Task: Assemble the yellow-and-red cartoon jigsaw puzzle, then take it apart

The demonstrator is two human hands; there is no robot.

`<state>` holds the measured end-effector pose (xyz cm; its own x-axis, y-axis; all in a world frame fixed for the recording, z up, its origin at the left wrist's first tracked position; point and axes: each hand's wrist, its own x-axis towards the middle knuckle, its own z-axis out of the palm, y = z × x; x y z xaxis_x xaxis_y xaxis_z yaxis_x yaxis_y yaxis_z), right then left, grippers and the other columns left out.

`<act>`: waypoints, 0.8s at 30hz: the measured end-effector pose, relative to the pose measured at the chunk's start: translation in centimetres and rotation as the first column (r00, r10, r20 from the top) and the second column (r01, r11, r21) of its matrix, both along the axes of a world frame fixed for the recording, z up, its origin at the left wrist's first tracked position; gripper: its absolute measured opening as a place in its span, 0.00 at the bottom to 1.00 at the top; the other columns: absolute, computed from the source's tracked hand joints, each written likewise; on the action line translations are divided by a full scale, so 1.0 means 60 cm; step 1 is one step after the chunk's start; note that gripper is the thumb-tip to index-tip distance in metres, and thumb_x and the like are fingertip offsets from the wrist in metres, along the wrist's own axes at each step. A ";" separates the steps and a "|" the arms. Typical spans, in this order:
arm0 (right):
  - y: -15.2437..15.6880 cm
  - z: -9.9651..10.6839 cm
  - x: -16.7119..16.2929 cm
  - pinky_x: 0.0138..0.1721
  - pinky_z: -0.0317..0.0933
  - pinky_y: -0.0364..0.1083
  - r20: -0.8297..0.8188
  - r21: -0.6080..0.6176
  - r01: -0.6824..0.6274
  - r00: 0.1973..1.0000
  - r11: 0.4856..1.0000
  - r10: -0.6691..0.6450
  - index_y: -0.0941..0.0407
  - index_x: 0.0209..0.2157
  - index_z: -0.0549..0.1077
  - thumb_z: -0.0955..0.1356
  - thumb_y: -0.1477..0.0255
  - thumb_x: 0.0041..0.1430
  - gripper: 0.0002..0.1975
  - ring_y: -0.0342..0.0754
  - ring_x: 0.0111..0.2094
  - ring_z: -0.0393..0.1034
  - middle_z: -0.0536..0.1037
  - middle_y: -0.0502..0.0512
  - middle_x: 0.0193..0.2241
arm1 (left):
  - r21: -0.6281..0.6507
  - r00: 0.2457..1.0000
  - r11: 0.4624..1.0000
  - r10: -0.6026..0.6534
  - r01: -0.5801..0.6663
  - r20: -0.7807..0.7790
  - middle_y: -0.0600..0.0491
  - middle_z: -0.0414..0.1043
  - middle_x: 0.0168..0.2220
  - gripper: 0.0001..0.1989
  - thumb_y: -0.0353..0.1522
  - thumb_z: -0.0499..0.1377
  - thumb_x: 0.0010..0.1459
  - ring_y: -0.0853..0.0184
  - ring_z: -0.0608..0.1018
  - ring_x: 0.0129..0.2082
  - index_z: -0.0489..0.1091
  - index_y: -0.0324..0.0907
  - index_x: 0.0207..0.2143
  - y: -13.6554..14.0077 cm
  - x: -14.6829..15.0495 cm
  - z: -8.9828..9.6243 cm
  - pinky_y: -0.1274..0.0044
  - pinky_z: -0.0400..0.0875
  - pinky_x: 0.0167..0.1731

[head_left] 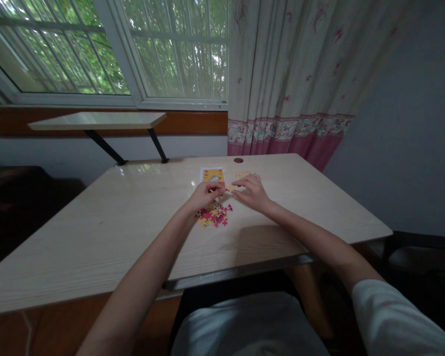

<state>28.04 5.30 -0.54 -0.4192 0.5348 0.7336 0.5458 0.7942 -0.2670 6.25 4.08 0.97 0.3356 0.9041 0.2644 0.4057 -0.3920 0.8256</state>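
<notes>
My left hand (208, 194) is above the table just beyond a loose pile of jigsaw puzzle pieces (214, 216) in red, yellow and white. Its thumb and fingers come together in a pinch at the right side; whatever lies in them is too small to make out. Facing it, my right hand (252, 193) has thumb and forefinger apart. Between the fingertips of both hands shows a small yellow and red puzzle piece (229, 188); whether it is held or lies on the table I cannot tell. More yellow pieces (241, 174) lie behind my right hand, partly hidden by it.
A yellow picture card (212, 174) with a white border lies behind my left hand. The pale wooden table (133, 222) has a round dark cable hole (239, 160) at its back edge. A raised shelf (100, 119) on black legs stands at the back left, below a window.
</notes>
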 end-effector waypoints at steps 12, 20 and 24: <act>0.020 0.028 0.083 0.51 0.52 0.54 -0.016 -0.041 0.126 0.992 0.991 -0.126 0.51 0.40 0.77 0.70 0.61 0.56 0.12 0.53 0.43 0.68 0.77 0.55 0.38 | 0.184 0.834 0.975 0.200 -0.121 -0.515 0.51 0.73 0.22 0.09 0.34 0.56 0.49 0.69 0.68 0.21 0.76 0.41 0.26 0.021 -0.106 0.003 0.78 0.57 0.24; 0.047 -0.035 0.077 0.43 0.61 0.49 0.007 -0.306 0.034 0.999 0.952 -0.034 0.54 0.35 0.78 0.72 0.66 0.52 0.09 0.49 0.39 0.70 0.77 0.56 0.36 | 0.141 0.835 0.977 0.209 -0.158 -0.509 0.47 0.76 0.28 0.13 0.38 0.55 0.51 0.65 0.72 0.25 0.76 0.39 0.29 -0.001 -0.141 -0.019 0.77 0.61 0.28; 0.054 -0.058 0.072 0.40 0.61 0.47 0.116 -0.388 0.096 0.992 0.917 -0.054 0.55 0.35 0.78 0.71 0.66 0.53 0.09 0.47 0.37 0.69 0.78 0.55 0.34 | 0.140 0.828 0.980 0.197 -0.144 -0.525 0.47 0.76 0.28 0.15 0.38 0.53 0.53 0.65 0.72 0.26 0.75 0.39 0.31 -0.001 -0.137 -0.025 0.77 0.61 0.28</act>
